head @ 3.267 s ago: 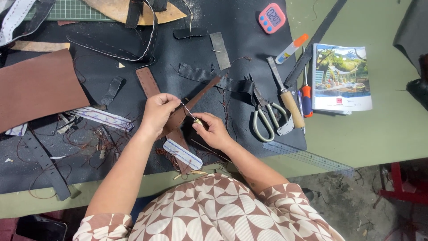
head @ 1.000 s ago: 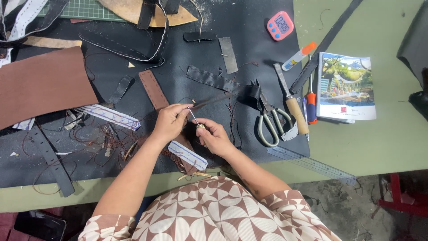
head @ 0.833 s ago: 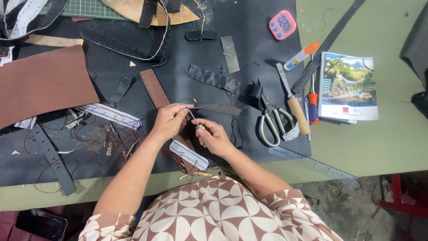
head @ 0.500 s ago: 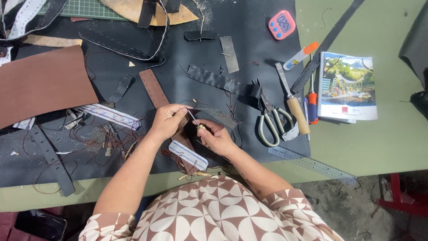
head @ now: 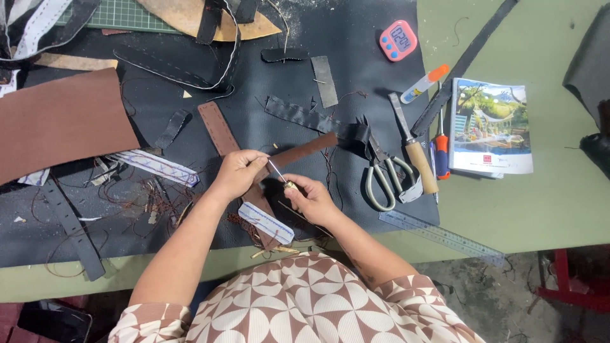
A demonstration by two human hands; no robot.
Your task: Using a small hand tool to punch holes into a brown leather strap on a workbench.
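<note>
**Awl meets brown strap, mid-bench**

Starting at the far left we've got a big brown leather sheet (head: 60, 124) lying flat on the black mat (head: 356, 82), with a white stitched strip (head: 155, 166) just beside its lower edge. Moving in, our left hand (head: 236, 173) is closed around the brown leather strap (head: 298, 151), pinching it near the lower end while the rest angles up to the right (it crosses a second brown strap (head: 218, 129) underneath). Our right hand (head: 312, 198) is wrapped tight on a thin awl (head: 280, 176), metal tip pointing up-left at the strap right by the left fingers. Further right sit scissors (head: 384, 181), a wooden-handled tool (head: 416, 155), a clear ruler (head: 443, 237) and a booklet (head: 490, 127) on the green table (head: 559, 209).
</note>
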